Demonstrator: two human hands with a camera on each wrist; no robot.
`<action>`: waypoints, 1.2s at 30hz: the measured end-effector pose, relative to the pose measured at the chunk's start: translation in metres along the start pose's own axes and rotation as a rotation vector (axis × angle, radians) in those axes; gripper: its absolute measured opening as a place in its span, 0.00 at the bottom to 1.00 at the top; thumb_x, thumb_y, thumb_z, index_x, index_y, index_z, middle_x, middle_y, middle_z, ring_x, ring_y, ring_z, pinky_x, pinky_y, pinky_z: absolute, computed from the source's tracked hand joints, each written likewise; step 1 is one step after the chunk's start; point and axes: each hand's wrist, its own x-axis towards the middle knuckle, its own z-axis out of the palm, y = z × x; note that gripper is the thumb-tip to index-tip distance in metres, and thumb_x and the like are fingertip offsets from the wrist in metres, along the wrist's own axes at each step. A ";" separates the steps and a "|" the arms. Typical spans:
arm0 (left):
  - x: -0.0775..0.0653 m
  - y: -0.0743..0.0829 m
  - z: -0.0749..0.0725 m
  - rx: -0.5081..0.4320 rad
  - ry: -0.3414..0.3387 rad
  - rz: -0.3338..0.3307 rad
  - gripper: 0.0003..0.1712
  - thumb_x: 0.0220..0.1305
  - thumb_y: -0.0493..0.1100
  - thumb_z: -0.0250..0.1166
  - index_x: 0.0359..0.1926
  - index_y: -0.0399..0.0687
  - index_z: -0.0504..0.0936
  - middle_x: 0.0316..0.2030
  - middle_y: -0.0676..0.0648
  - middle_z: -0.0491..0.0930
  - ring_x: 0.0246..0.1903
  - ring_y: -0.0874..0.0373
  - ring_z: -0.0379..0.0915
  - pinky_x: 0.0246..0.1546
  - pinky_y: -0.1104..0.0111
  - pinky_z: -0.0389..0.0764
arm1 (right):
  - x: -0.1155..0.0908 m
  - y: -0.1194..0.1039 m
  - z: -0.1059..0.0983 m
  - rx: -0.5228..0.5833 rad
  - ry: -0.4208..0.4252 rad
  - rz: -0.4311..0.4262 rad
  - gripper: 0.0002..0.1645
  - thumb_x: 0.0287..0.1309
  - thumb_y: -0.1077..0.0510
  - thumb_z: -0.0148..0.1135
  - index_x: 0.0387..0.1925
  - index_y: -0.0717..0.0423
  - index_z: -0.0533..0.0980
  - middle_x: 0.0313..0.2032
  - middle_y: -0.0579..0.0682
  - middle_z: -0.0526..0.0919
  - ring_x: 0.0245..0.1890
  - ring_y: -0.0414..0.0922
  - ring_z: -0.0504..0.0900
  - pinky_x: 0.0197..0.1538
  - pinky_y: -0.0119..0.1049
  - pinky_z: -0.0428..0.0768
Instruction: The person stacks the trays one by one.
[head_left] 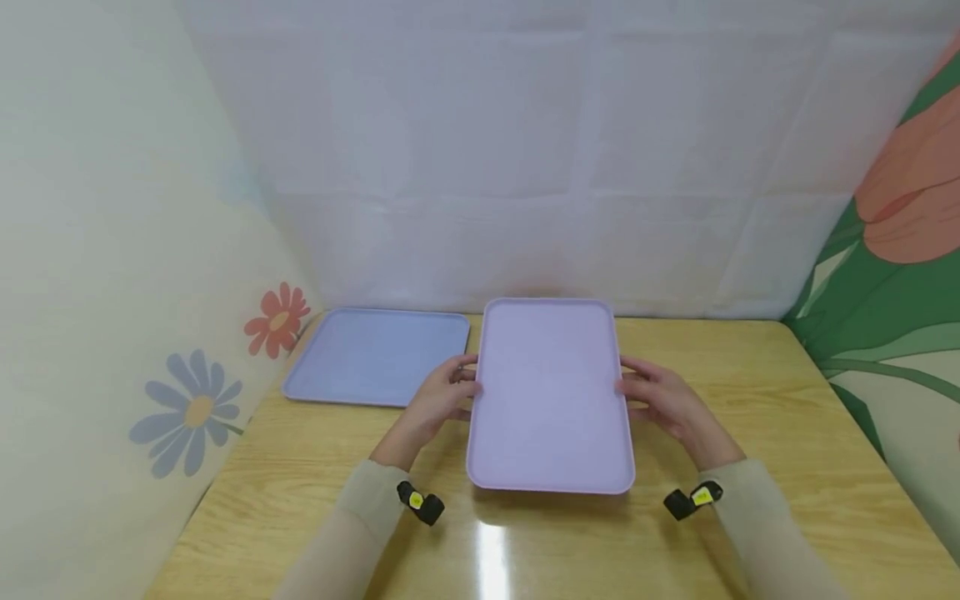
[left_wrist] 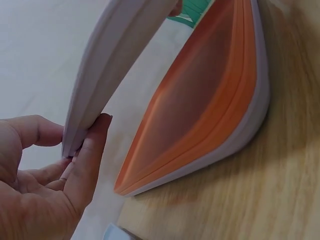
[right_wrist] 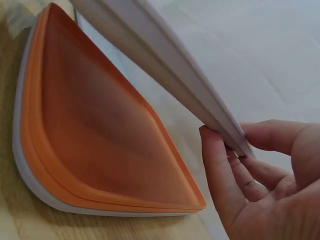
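A lavender rectangular tray [head_left: 551,396] is held between both hands, raised over the table with its long sides running away from me. My left hand [head_left: 442,396] pinches its left long edge, thumb on the rim and fingers underneath. On the opposite edge, my right hand [head_left: 663,400] grips the same way. Below, both wrist views show an orange tray [right_wrist: 110,125] nested on a pale greyish tray [left_wrist: 261,110] on the table. A gap separates this stack from the lifted tray, which hides it in the head view.
A blue tray [head_left: 378,354] lies at the back left of the wooden table [head_left: 750,417], close to the left hand. White cloth [head_left: 487,150] hangs behind the table. Flower-printed panels [head_left: 97,292] stand on both sides.
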 end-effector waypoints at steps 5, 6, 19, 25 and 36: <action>0.007 0.002 0.000 -0.007 0.005 -0.012 0.36 0.64 0.31 0.59 0.73 0.38 0.63 0.56 0.33 0.74 0.43 0.50 0.79 0.40 0.54 0.87 | 0.010 -0.003 -0.001 -0.071 0.034 0.033 0.42 0.68 0.62 0.61 0.77 0.62 0.54 0.48 0.50 0.82 0.44 0.42 0.83 0.48 0.43 0.86; 0.008 0.003 0.000 -0.006 0.004 -0.014 0.36 0.64 0.31 0.59 0.73 0.38 0.63 0.57 0.32 0.74 0.43 0.49 0.79 0.40 0.54 0.87 | 0.012 -0.003 -0.001 -0.080 0.035 0.038 0.42 0.68 0.62 0.60 0.77 0.63 0.54 0.48 0.50 0.82 0.44 0.42 0.83 0.48 0.42 0.86; 0.031 0.000 -0.003 0.009 0.009 -0.051 0.37 0.63 0.28 0.58 0.74 0.35 0.61 0.57 0.31 0.73 0.43 0.50 0.78 0.37 0.55 0.89 | 0.035 -0.009 -0.003 -0.142 0.048 0.062 0.39 0.68 0.64 0.57 0.76 0.65 0.56 0.51 0.54 0.80 0.42 0.42 0.81 0.44 0.40 0.86; 0.035 0.001 -0.001 0.021 0.013 -0.068 0.36 0.64 0.28 0.58 0.73 0.34 0.62 0.55 0.33 0.74 0.41 0.51 0.78 0.36 0.56 0.89 | 0.040 -0.007 -0.003 -0.148 0.067 0.075 0.39 0.66 0.65 0.58 0.75 0.66 0.58 0.44 0.49 0.82 0.40 0.41 0.81 0.42 0.38 0.85; 0.037 -0.002 0.001 0.096 0.018 -0.108 0.37 0.63 0.26 0.59 0.73 0.34 0.62 0.55 0.31 0.74 0.40 0.49 0.79 0.38 0.56 0.88 | 0.045 0.002 0.000 -0.206 0.108 0.093 0.37 0.65 0.69 0.59 0.73 0.68 0.60 0.52 0.61 0.80 0.39 0.41 0.82 0.45 0.40 0.87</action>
